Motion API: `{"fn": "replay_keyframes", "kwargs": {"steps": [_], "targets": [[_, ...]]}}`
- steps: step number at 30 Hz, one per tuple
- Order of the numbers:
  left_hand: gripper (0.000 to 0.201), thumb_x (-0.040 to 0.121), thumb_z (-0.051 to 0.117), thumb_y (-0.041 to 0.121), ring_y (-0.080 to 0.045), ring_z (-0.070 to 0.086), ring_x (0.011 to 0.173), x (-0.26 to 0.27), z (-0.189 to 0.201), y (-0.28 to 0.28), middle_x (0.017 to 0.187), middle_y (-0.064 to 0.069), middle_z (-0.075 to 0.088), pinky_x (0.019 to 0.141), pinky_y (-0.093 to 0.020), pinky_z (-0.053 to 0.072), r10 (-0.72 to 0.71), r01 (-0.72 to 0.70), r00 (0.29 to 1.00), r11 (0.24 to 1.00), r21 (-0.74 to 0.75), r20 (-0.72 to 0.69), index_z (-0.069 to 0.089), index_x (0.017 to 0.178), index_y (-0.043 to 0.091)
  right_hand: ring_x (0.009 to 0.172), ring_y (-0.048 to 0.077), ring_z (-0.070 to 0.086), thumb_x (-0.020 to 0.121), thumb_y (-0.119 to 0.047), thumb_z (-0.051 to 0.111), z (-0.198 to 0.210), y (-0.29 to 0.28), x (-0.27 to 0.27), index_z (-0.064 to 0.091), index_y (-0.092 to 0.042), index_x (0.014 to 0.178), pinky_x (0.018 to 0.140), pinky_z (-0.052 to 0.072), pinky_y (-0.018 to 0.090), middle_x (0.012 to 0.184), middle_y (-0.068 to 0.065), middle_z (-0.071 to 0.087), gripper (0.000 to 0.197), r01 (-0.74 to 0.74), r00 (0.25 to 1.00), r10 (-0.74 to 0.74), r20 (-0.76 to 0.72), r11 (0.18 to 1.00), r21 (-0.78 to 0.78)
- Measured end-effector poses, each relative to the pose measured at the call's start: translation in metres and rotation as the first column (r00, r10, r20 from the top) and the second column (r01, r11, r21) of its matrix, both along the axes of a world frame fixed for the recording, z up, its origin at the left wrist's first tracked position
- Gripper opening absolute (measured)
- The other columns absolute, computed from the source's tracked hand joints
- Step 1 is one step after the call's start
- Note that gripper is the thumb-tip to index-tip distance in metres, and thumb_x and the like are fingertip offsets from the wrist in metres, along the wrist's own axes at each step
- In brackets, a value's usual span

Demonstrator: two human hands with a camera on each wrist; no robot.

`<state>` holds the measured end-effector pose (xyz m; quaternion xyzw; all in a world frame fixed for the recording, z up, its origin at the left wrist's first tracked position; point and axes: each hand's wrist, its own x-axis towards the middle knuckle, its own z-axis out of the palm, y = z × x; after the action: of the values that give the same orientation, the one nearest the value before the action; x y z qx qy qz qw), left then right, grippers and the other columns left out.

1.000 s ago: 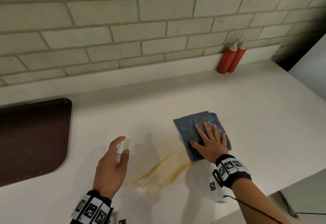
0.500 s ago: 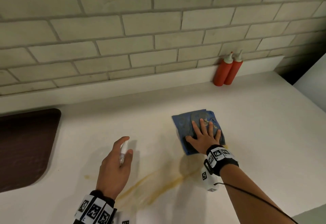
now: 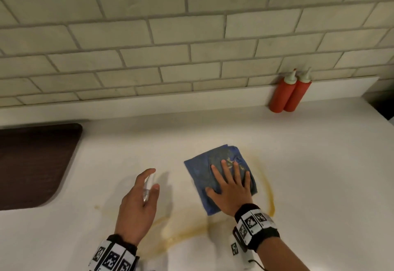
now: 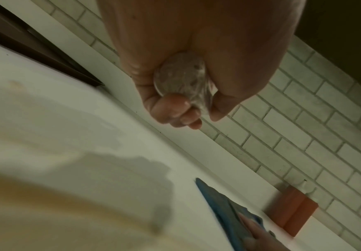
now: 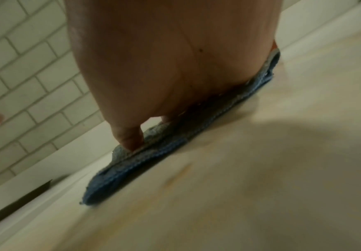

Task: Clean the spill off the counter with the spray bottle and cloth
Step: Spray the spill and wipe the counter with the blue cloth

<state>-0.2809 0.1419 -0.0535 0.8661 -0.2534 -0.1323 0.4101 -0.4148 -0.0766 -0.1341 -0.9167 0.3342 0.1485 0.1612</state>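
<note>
Streaks of yellow-brown spilled liquid (image 3: 187, 231) smear the white worktop (image 3: 319, 164), one band running near the person between the 2 wrists and a thinner arc (image 3: 269, 194) curving along the right side of the folded blue cloth (image 3: 202, 168). The right hand (image 3: 231, 189) lies flat on that cloth with fingers straight and spread, palm pressing it against the worktop; the right wrist view shows the thumb tip (image 5: 130, 141) bearing down on the cloth's edge (image 5: 153, 163). The left hand (image 3: 137, 204) is raised over the worktop to the left of the cloth, fingers and thumb curled round a small clear plastic spray bottle (image 3: 148, 187) whose white top points away from the person. The left wrist view shows the bottle's round clear base (image 4: 180, 76) wrapped in the grip. At the far right, 2 red squeeze bottles (image 3: 290, 93) with white nozzles stand touching each other against the pale tiled wall (image 3: 191, 36). A dark brown rounded tray (image 3: 32, 164) sits at the left edge.
</note>
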Motion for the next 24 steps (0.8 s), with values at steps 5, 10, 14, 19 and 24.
{"fn": "replay_keyframes", "kwargs": {"steps": [5,10,14,19,24], "targets": [[0.037,0.098,0.054,0.028,-0.019,0.061,0.094,0.004,0.002,-0.002,0.096,0.01,0.063,0.079,-0.031,0.042,0.021,-0.021,1.0,1.0,0.019,0.018,0.049,0.132,0.04,0.148,0.031,-0.024,0.087,-0.077,0.023,0.005,-0.05,-0.016,-0.014,-0.045,0.152,0.116,-0.013,0.06,0.162,-0.007,-0.024,0.081,0.11,0.993,-0.108,-0.05,0.993,0.034],[0.037,0.098,0.053,0.029,-0.018,0.061,0.096,0.014,0.002,-0.002,0.109,0.012,0.064,0.079,-0.033,0.042,0.024,-0.025,0.999,0.999,0.026,0.041,0.047,0.133,0.04,0.147,0.036,-0.021,0.09,-0.073,0.029,0.011,-0.089,0.033,-0.009,-0.041,0.154,0.114,-0.009,0.065,0.163,-0.003,-0.02,0.082,0.14,0.988,-0.138,-0.07,0.99,0.024],[0.038,0.098,0.053,0.029,-0.017,0.06,0.101,0.015,0.004,-0.001,0.105,0.027,0.056,0.084,-0.033,0.043,0.013,-0.014,0.999,1.0,0.025,0.034,0.047,0.133,0.042,0.147,0.036,-0.024,0.091,-0.071,0.028,0.015,-0.08,0.065,-0.009,-0.04,0.154,0.114,-0.013,0.064,0.163,-0.002,-0.022,0.079,0.085,0.995,-0.081,-0.061,0.995,0.054],[0.038,0.098,0.053,0.029,-0.019,0.06,0.102,0.021,0.005,-0.005,0.11,0.01,0.061,0.085,-0.034,0.043,-0.025,0.024,0.999,0.999,0.033,0.022,0.046,0.133,0.042,0.148,0.03,-0.022,0.091,-0.071,0.028,0.016,-0.099,0.039,-0.009,-0.044,0.153,0.117,-0.009,0.06,0.163,-0.008,-0.02,0.077,0.108,0.992,-0.105,-0.071,0.993,0.038],[0.038,0.099,0.053,0.029,-0.019,0.059,0.101,0.017,0.009,-0.017,0.108,0.007,0.062,0.085,-0.034,0.043,-0.088,0.088,0.996,0.996,0.016,0.023,0.047,0.134,0.04,0.148,0.03,-0.021,0.092,-0.071,0.027,0.017,-0.117,-0.021,-0.011,-0.044,0.153,0.117,-0.008,0.06,0.163,-0.007,-0.02,0.077,0.247,0.965,-0.242,-0.104,0.968,0.037]]}}
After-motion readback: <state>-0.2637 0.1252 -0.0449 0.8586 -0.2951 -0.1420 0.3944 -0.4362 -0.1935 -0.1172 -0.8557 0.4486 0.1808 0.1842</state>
